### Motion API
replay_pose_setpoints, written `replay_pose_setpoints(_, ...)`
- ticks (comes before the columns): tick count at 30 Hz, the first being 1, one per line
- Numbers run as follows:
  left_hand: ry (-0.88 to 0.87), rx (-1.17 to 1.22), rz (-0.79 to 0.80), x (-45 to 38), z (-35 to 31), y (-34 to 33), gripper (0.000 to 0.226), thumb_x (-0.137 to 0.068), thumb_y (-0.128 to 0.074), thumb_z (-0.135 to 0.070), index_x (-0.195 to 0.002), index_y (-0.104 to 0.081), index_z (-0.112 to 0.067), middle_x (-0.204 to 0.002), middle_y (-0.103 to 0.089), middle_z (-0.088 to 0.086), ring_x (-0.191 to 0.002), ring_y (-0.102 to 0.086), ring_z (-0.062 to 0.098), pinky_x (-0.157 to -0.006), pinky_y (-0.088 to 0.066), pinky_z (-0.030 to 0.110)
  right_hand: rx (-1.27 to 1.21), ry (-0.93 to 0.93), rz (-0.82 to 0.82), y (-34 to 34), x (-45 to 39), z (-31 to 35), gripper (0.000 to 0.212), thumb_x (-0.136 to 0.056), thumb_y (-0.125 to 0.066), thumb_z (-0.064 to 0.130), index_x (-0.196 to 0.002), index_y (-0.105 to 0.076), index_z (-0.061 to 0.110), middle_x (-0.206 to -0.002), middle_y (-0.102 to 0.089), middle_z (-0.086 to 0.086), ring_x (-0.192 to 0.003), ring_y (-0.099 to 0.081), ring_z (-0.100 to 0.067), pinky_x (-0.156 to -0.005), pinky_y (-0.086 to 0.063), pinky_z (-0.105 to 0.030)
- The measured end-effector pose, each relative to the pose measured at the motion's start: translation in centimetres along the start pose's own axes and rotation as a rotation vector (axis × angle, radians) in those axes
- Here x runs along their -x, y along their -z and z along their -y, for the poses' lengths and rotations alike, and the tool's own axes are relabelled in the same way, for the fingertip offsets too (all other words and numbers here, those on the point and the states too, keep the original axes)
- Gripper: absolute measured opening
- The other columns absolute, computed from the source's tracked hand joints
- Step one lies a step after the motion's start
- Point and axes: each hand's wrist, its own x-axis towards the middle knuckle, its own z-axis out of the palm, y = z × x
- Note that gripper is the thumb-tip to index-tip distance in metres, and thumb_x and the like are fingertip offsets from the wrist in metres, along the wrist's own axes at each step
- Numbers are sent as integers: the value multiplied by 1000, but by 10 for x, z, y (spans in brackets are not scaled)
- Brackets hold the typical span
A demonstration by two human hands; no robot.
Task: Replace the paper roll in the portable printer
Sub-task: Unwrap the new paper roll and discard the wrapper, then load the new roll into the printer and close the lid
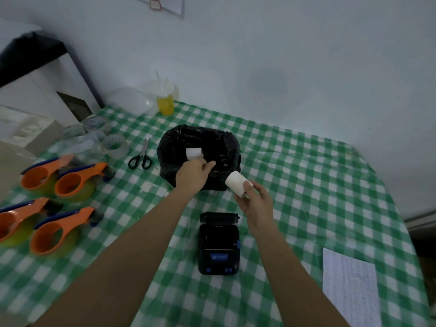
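The black portable printer [219,244] lies on the checked tablecloth with its lid open and its paper bay showing dark. My right hand [256,204] holds a white paper roll [236,182] above and beyond the printer, next to the bin's near right corner. My left hand [194,174] reaches over a black bag-lined bin [226,147], fingers drawn together and pointing right. A small white paper piece [194,153] shows just past that hand, inside the bin's opening. Whether the fingers touch it is unclear.
Several orange tape dispensers [70,182] sit at the left, with clear tape rolls [113,145] and black-handled scissors [141,156] behind them. A yellow drink cup [165,103] stands at the back. A printed sheet [351,286] lies at the near right.
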Motion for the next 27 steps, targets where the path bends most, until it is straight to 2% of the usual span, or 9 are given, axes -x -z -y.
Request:
replay_pose_setpoints(2, -4, 26, -23, 6, -3, 2, 28, -91, -53, -30, -94, -60, -2, -78, -61, 10, -66, -57, 24, -59, -47, 36, 6, 6, 5, -1, 6, 1, 22, -88, -62, 13, -109, -56, 9, -131, -48, -19, -116, -54, -32, -72, -58, -28)
replay_pose_setpoints(4, -2, 87, 27, 14, -5, 2, 25, -85, -61, -17, -105, -49, -6, -100, -52, 12, -79, -52, 22, -70, -48, 37, 15, 8, 18, -1, 13, 1, 24, -87, -62, 13, -110, -55, 10, -130, -49, -19, -115, -55, -32, -75, -57, -29)
replay_pose_setpoints(7, 118, 201, 210, 40, -16, 1, 40, -89, -55, -37, -115, -48, -8, -107, -56, 8, -93, -59, 25, -83, -50, 39, 25, 16, 37, 2, 23, -2, 21, -87, -63, 13, -107, -56, 13, -129, -51, -20, -114, -56, -32, -77, -57, -30)
replay_pose_setpoints(10, 265, 444, 385, 72, -28, 0, 50, -89, -45, -52, -114, -51, -9, -104, -64, 6, -89, -66, 22, -82, -55, 38, 65, 51, 81, 6, 37, -9, 16, -86, -62, 9, -98, -56, 17, -125, -54, -19, -106, -60, -28, -78, -56, -30)
replay_pose_setpoints(15, 283, 684, 327, 103, -23, -9, 45, -87, -60, -34, -119, -51, -4, -103, -65, 10, -79, -66, 14, -79, -55, 30, 163, 103, 153, 21, 57, -22, 17, -86, -60, 3, -91, -53, 18, -120, -54, -14, -93, -62, -20, -72, -57, -25)
replay_pose_setpoints(17, 292, 747, 351, 112, -19, -11, 43, -87, -62, -25, -122, -51, -2, -104, -66, 15, -82, -66, 18, -80, -56, 30, 210, 110, 177, 29, 63, -27, 16, -86, -61, 6, -93, -52, 18, -118, -55, -12, -92, -64, -17, -70, -57, -24)
replay_pose_setpoints(21, 325, 686, 448, 127, -7, -16, 35, -89, -57, -16, -123, -54, -5, -104, -63, 8, -87, -64, 15, -82, -55, 27, 319, 108, 141, 48, 69, -41, 18, -85, -64, 9, -95, -52, 17, -116, -57, -13, -88, -66, -16, -61, -56, -20)
replay_pose_setpoints(24, 331, 596, 446, 137, 9, -23, 34, -87, -54, -4, -121, -57, -4, -115, -62, 13, -103, -62, 21, -86, -55, 31, 312, 28, 94, 58, 68, -51, 15, -88, -59, 9, -100, -53, 16, -109, -60, -11, -87, -64, -17, -63, -55, -24)
replay_pose_setpoints(27, 315, 498, 409, 144, 24, -33, 37, -81, -67, -9, -117, -56, -7, -98, -65, 6, -89, -64, 18, -84, -57, 33, 318, -14, 93, 61, 63, -62, 15, -89, -57, 9, -102, -54, 16, -100, -62, -6, -84, -63, -15, -65, -55, -27)
